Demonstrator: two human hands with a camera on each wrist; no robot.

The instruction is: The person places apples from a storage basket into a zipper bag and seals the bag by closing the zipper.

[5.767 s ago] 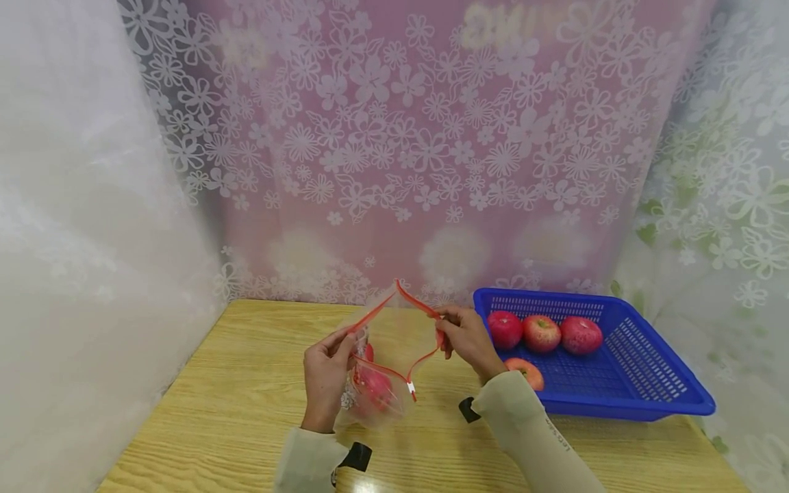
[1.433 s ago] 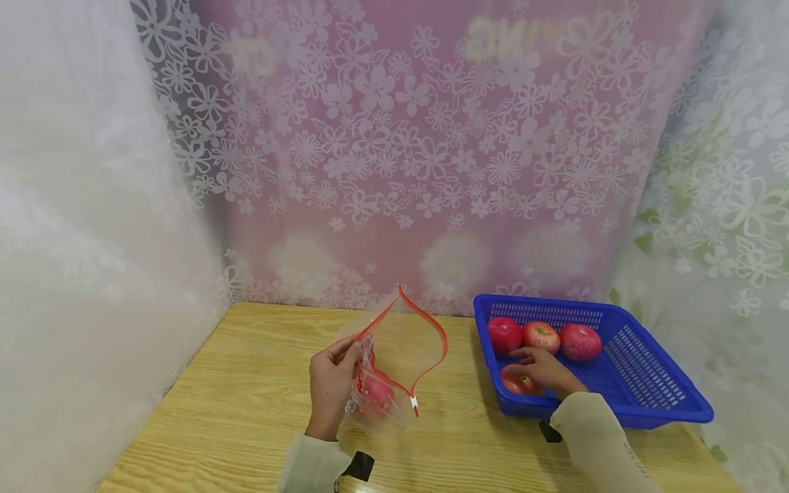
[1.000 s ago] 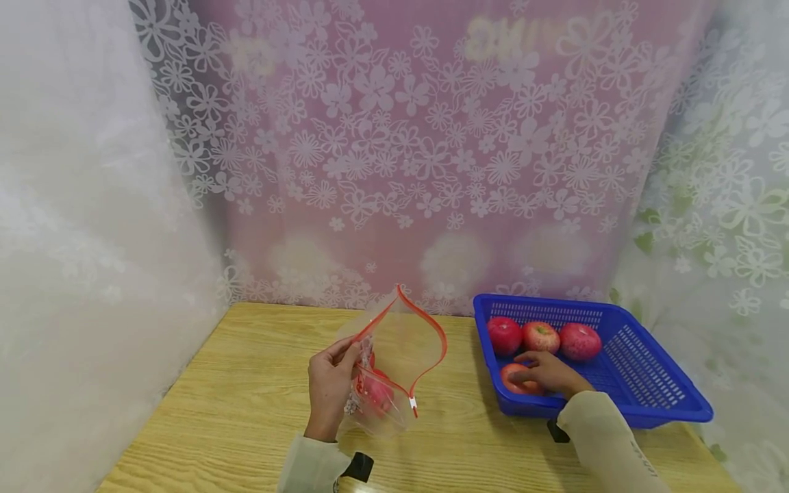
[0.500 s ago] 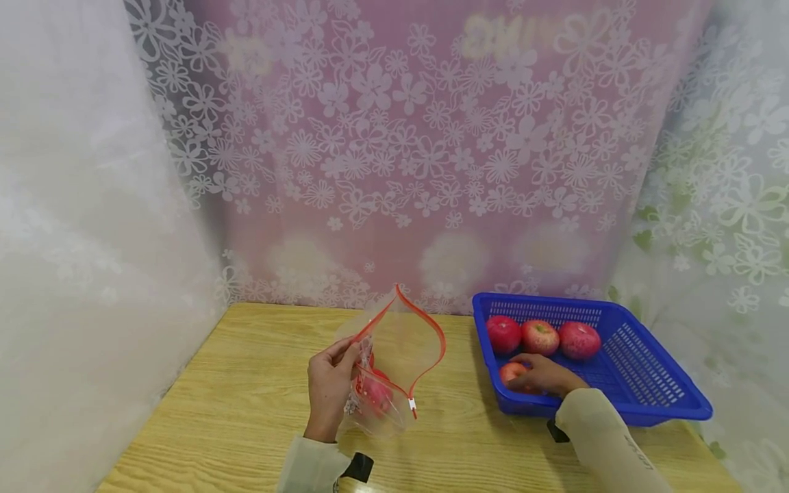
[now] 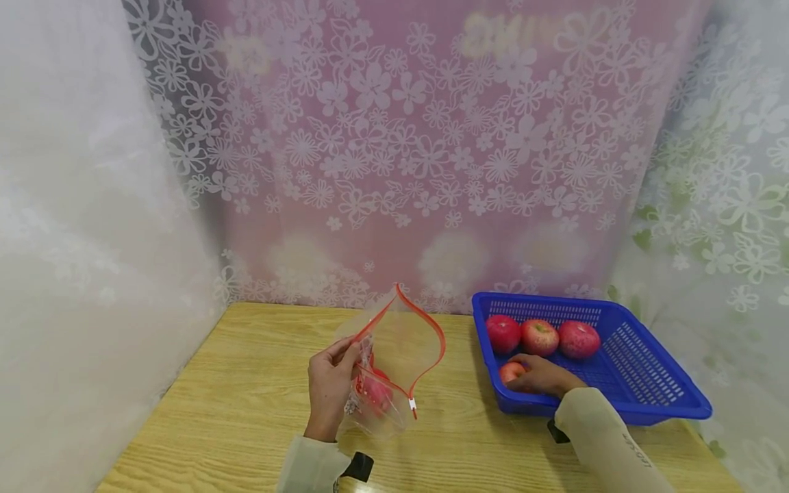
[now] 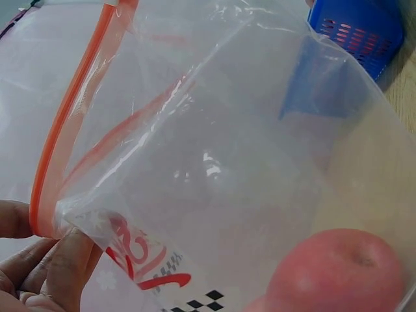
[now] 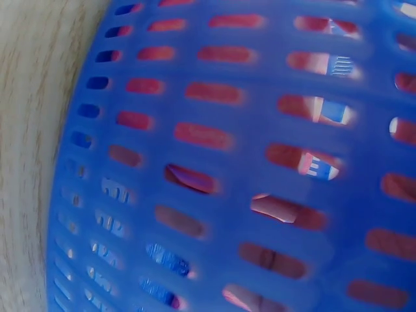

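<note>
A clear zip bag (image 6: 214, 175) with an orange-red zip strip (image 5: 443, 339) stands on the table, its mouth spread wide. My left hand (image 5: 329, 390) pinches the left side of that mouth between thumb and fingers. Inside the bag, low down, lies a red apple (image 6: 338, 276). Over in the blue basket (image 5: 656, 352), my right hand (image 5: 545, 376) has its fingers curled around an apple (image 5: 511, 372) in the near left corner, partly covering it. The right wrist view shows only the basket's slotted wall, so the fingertips are hidden there.
Three more apples sit in a row at the basket's back left: a red one (image 5: 503, 334), a paler one (image 5: 540, 337) and a speckled one (image 5: 579, 339). The wooden table (image 5: 246, 383) ends at a flowered pink curtain (image 5: 431, 171).
My right hand let go of the bag's right edge, moved right into the basket, and its fingers closed down around the near apple. My left hand stays on the bag.
</note>
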